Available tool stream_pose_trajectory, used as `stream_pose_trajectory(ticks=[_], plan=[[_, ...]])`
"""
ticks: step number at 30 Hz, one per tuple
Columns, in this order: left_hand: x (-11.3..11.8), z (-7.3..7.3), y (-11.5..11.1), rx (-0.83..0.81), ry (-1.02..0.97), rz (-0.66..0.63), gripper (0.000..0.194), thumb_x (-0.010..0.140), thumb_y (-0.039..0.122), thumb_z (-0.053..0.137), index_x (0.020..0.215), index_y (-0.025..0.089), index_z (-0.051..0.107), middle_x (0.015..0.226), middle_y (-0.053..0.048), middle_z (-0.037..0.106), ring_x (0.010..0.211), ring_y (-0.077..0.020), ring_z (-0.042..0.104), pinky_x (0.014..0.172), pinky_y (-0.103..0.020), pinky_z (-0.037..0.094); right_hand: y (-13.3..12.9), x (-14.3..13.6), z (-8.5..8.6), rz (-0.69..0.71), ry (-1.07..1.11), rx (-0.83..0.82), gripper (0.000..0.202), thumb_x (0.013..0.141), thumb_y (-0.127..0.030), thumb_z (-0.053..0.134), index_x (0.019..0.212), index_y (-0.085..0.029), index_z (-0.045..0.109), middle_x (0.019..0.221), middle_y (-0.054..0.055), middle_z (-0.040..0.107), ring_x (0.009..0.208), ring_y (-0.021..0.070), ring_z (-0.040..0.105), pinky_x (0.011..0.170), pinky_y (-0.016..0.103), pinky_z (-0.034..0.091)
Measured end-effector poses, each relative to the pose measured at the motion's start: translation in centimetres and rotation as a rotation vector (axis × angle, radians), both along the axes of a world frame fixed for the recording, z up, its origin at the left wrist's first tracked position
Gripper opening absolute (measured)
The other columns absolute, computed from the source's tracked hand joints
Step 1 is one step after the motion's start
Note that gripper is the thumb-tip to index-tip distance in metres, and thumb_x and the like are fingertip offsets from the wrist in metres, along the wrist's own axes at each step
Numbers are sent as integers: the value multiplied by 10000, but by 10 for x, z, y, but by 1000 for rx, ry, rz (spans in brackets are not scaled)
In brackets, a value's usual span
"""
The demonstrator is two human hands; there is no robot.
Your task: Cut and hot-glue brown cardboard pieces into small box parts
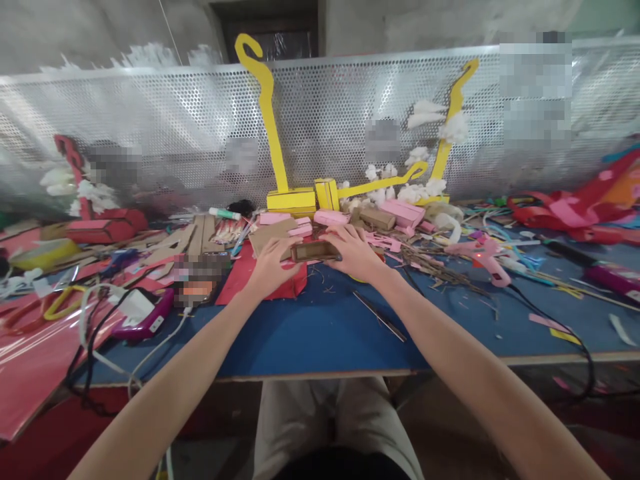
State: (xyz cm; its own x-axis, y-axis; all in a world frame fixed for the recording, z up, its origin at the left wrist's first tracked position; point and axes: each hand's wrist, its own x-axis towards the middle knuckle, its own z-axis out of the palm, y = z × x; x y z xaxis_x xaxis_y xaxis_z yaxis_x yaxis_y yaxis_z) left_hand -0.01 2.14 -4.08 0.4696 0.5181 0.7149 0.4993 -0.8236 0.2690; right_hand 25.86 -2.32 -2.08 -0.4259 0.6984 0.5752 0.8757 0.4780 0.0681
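Observation:
Between my two hands is a small brown open cardboard box (316, 251), long and narrow, above the blue table. My left hand (273, 268) grips its left end with the fingers curled. At the right end, my right hand (356, 252) is closed on the same box. Red paper (240, 283) lies under and beside my left hand. Behind the box are several small pink boxes (331, 217) and a piece of brown cardboard (270, 233). A thin dark blade-like tool (380, 317) rests on the table below my right hand.
Yellow hook-topped shapes on box bases (291, 200) stand against a perforated metal panel (330, 113). To the right lie a pink glue gun (483, 259) with a black cord and thin twigs (440, 267). A phone (203, 280), yellow-handled scissors (63, 303) and cables are on the left.

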Motion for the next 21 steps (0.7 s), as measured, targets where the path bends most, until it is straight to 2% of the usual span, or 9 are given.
stream_pose_trajectory(ticks=[8,14,17,19,21], plan=[[2,1,-3,59,-22,-58,505,846,246,735,1334,283,607,1285,-41,699,1194,-274,582,1097,-446,445,2,-11,-7,18,12,39,383,967,-312,596,1328,-185,592,1384,153,560,1322,327,440,1113,504,287],[4,8,-9,52,-31,-24,480,864,382,738,1307,256,603,1271,-74,676,1223,-290,584,1089,-452,442,1,-11,-9,-6,33,65,384,954,-300,597,1321,-186,596,1354,162,582,1285,338,466,1091,512,296],[3,10,-9,26,-93,87,345,890,435,692,1170,237,660,1126,-73,685,1105,-268,621,1024,-410,475,0,-13,-10,-21,34,79,368,953,-303,601,1301,-184,598,1350,157,584,1283,336,464,1091,510,292],[2,9,-8,-10,-104,191,259,895,464,673,997,227,680,959,-56,685,948,-240,637,907,-366,503,-1,-14,-9,-28,30,89,356,958,-313,599,1286,-174,599,1343,156,586,1274,333,467,1093,508,286],[0,8,-6,-45,-73,260,278,873,496,687,819,226,652,789,-31,655,800,-218,616,756,-329,489,-1,-15,-9,-32,21,96,341,965,-317,596,1272,-169,601,1332,158,589,1262,331,472,1091,504,286]])
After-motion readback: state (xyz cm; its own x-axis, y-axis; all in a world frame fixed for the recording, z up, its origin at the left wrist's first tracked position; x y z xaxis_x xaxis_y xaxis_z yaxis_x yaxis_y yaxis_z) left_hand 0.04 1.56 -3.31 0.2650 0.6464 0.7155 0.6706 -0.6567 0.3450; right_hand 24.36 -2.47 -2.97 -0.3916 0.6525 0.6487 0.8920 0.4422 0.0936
